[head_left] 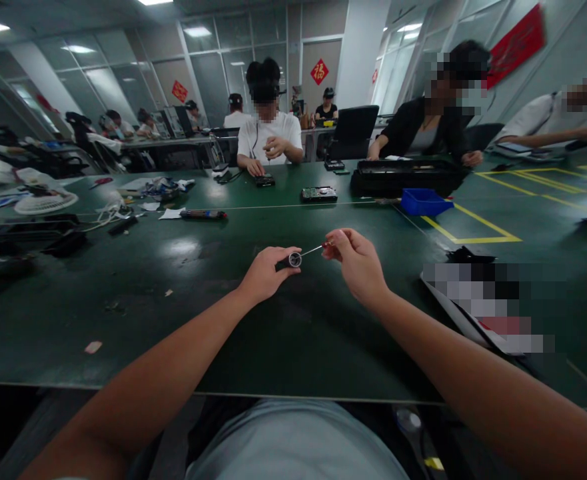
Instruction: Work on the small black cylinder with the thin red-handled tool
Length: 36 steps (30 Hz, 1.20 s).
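Black cylinder (294, 260), frame centre: left hand (264, 272) has fingers wrapped round it, pale-rimmed end turned cameraward, likely for easy viewing. Right hand (360, 265) fingers pinch thin metal tool (312, 251) by its reddish handle (325, 246), presumably for fine control.

The left hand (268, 272) hides most of the dark cylinder (295, 260), whose inside is too small to make out, while the right hand (357, 261) covers most of the thin tool's (313, 251) handle, and whether the tip passes the rim cannot be told. Near right, pixelation masks the flat item (473, 313); farther right, a co-worker (533, 123) is cut off by the edge.
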Each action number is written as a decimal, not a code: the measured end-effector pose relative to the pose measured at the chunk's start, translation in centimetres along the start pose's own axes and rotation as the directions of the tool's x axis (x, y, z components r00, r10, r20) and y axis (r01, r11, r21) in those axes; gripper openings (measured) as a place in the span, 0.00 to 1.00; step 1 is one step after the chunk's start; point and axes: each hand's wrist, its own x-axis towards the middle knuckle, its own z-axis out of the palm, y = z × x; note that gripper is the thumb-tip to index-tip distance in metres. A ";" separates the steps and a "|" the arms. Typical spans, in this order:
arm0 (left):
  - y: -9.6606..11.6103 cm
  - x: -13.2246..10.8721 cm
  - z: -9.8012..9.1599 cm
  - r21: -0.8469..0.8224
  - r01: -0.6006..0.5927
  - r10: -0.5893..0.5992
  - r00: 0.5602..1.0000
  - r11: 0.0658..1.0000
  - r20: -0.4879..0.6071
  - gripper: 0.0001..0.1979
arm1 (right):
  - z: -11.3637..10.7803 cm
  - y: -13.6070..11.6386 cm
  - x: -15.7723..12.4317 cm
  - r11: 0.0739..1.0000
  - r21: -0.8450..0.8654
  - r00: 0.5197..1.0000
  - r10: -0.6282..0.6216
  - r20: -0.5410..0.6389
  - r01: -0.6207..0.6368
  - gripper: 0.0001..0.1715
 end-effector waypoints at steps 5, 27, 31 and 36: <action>-0.3 0.4 0.1 0.049 -0.051 0.051 0.999 0.997 0.006 0.19 | -0.6 1.1 1.1 0.964 0.172 0.978 0.207 -0.006 -0.203 0.18; 0.5 -0.1 -0.2 0.021 0.057 -0.058 0.998 0.998 0.028 0.21 | -0.2 -1.2 -0.7 0.951 -0.266 0.987 -0.143 0.074 0.158 0.13; 0.4 -0.1 -0.2 0.019 0.072 -0.073 0.997 0.997 0.024 0.20 | -0.4 -1.4 -0.8 0.936 -0.312 0.985 -0.133 0.110 0.161 0.15; 0.5 -0.2 -0.3 0.010 0.074 -0.074 0.997 0.997 0.031 0.20 | -0.6 -2.1 -1.0 0.813 -0.541 0.976 -0.190 0.103 0.216 0.19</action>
